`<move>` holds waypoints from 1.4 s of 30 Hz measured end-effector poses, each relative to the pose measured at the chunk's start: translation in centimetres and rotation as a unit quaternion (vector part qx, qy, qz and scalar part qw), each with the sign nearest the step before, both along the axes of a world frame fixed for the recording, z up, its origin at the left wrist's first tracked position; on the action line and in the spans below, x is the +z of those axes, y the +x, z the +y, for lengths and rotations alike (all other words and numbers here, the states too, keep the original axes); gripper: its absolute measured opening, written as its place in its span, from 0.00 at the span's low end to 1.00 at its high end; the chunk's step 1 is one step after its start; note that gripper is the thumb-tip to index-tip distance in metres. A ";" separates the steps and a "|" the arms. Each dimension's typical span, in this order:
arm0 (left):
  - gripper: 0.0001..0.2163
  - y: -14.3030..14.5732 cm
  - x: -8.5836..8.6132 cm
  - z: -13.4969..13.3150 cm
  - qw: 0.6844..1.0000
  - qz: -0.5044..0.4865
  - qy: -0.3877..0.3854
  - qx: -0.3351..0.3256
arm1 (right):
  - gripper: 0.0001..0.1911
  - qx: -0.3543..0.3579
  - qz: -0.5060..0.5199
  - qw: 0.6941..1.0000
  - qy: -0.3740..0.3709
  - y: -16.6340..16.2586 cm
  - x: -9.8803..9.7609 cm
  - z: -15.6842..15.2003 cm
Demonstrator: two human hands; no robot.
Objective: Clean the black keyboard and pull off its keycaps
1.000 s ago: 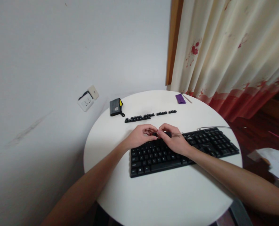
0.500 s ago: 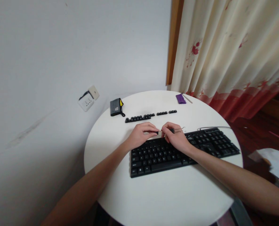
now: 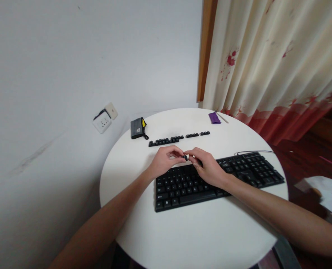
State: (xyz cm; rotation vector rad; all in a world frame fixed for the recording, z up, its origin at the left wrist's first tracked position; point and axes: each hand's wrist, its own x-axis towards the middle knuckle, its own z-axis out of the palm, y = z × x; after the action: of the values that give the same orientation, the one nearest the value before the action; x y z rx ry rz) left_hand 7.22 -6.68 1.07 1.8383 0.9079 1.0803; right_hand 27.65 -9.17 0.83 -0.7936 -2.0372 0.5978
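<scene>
Over the upper left of a black keyboard [image 3: 198,196], my two hands meet fingertip to fingertip. My left hand [image 3: 166,160] pinches a small black keycap [image 3: 185,157] between thumb and fingers. From the other side, my right hand [image 3: 206,164] closes its thumb and index finger at the keycap's right end. Whether anything else lies inside my right hand is hidden by its fingers. Behind my hands, a row of loose black keycaps [image 3: 166,141] stretches across the table in separate groups.
The round white table [image 3: 132,183] stands against a wall. A dark grey pouch [image 3: 137,128] lies at its back left. At the back right are a purple packet [image 3: 214,118] and a thin light stick [image 3: 222,117]. The keyboard's cable [image 3: 255,151] runs off to the right.
My right hand has turned and moved slightly left onto the keycap. The dark-handled tool with thin wires that stuck out of it earlier no longer shows. My left hand stays nearly in place.
</scene>
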 end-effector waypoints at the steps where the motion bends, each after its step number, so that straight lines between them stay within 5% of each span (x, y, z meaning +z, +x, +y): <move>1: 0.11 0.0 0.0 0.0 1.000 -0.002 0.000 0.001 | 0.13 -0.006 -0.004 1.000 0.004 0.0 0.0 0.0; 20: 0.10 0.2 0.0 0.0 1.000 0.005 0.014 -0.027 | 0.05 -0.073 -0.046 0.996 -0.010 0.0 -0.3 0.2; 31: 0.20 -2.6 0.6 2.4 0.961 -0.131 0.021 0.242 | 0.07 -0.130 -0.119 0.983 -0.044 1.3 2.0 5.6; 42: 0.20 -2.8 1.0 1.8 0.963 -0.101 0.030 0.250 | 0.09 -0.166 -0.238 0.947 -0.135 -1.6 -2.0 13.0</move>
State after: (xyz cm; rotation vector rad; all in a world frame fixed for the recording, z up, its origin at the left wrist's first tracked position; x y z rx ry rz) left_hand 4.41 -4.91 2.05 1.5421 1.2618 1.5861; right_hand 26.01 3.81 -1.17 -1.5324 -2.1964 0.5301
